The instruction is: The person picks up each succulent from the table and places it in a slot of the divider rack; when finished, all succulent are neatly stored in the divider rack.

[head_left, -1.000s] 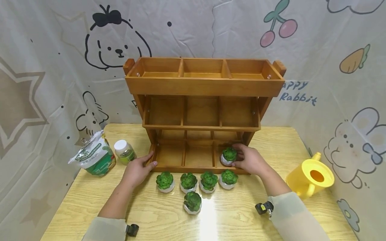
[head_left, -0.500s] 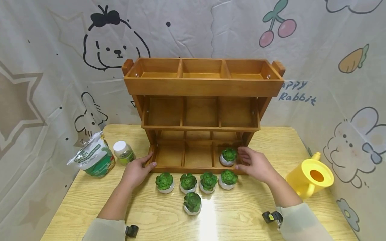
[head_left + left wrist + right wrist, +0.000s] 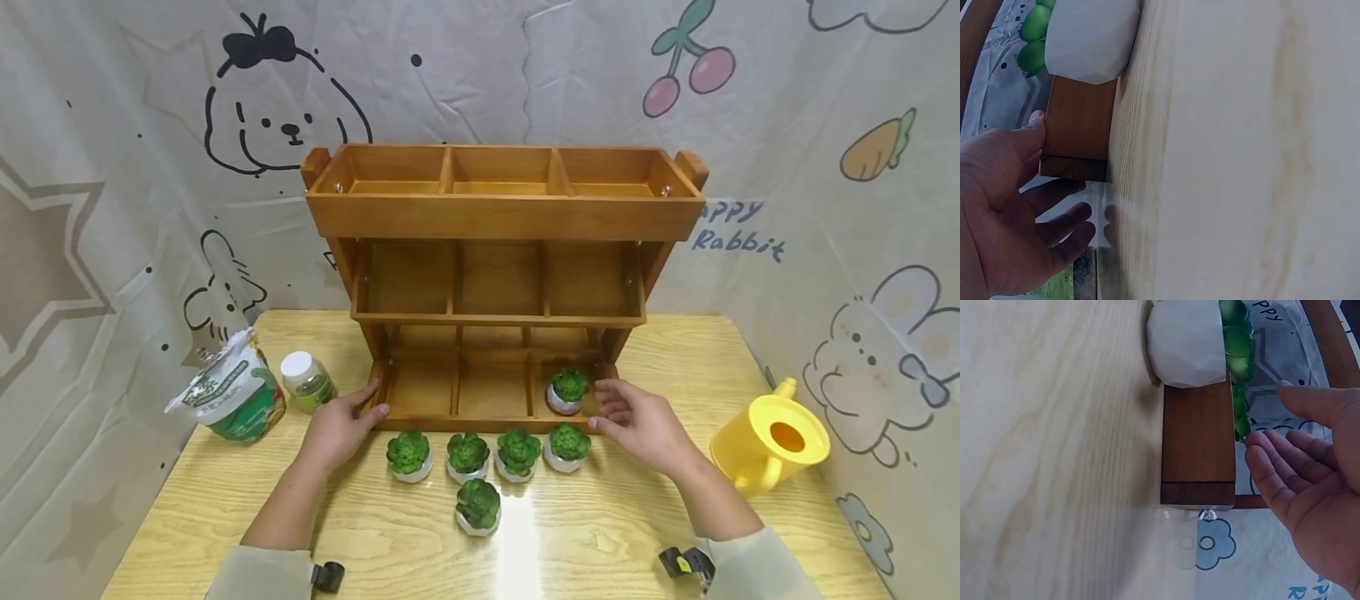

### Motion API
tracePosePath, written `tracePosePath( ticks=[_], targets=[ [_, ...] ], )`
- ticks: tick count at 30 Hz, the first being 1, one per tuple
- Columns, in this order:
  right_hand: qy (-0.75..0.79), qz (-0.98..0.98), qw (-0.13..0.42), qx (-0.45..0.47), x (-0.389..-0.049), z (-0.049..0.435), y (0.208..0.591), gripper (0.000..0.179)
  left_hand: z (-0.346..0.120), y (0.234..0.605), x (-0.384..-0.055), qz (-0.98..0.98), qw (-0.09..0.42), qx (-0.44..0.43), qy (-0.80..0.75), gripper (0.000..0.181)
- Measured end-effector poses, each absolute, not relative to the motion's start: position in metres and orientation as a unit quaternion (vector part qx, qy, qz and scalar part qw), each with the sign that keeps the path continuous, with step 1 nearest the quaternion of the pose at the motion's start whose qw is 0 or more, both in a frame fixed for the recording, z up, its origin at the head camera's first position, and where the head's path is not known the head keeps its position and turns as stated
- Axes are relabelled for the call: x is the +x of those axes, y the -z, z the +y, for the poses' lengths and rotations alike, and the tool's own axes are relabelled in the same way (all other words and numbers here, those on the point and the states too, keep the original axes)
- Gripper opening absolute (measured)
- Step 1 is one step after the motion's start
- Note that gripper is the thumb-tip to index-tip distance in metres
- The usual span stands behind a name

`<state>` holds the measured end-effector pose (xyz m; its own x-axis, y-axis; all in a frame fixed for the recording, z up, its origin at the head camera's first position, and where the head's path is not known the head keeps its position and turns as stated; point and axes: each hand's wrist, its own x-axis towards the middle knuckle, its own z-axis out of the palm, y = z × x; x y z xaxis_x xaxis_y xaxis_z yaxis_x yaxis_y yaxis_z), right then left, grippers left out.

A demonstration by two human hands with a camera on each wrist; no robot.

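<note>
A three-tier wooden shelf (image 3: 504,218) with divided trays stands upright in the head view. My left hand (image 3: 341,427) rests at the left end of its bottom tray, thumb at the front board (image 3: 1079,122) and other fingers loosely spread beside the end. In the tray's right compartment sits a green succulent in a white pot (image 3: 567,390). My right hand (image 3: 647,421) is just right of that pot, fingers apart from it and loosely extended over the tray's right end. In front of the shelf, several more potted succulents (image 3: 517,454) stand in a row, with one (image 3: 478,506) nearer me.
A yellow watering can (image 3: 768,442) stands at the right of the wooden table (image 3: 600,533). To the left are a white-capped jar (image 3: 307,381) and a green-and-white bag (image 3: 236,387). A printed cloth (image 3: 480,75) hangs behind and on both sides.
My right hand has let go of the potted succulent in the right compartment and drawn back to the right. The pot stays in the tray. My left hand has kept its place.
</note>
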<state>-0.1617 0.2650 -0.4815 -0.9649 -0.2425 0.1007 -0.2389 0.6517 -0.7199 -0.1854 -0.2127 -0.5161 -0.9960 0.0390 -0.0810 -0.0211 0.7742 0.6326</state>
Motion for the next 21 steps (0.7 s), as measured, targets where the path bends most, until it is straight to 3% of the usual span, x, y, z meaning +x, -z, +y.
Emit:
tracePosePath(
  ticks=[13, 21],
  targets=[
    [0.400, 0.906, 0.011, -0.137, -0.149, 0.272, 0.492, 0.039, -0.212, 0.516, -0.187, 0.937, 0.044, 0.003, -0.346, 0.060],
    [0.409, 0.894, 0.098, -0.156, -0.143, 0.272, 0.494, 0.062, -0.213, 0.516, -0.186, 0.937, 0.048, 0.002, -0.345, 0.061]
  ],
)
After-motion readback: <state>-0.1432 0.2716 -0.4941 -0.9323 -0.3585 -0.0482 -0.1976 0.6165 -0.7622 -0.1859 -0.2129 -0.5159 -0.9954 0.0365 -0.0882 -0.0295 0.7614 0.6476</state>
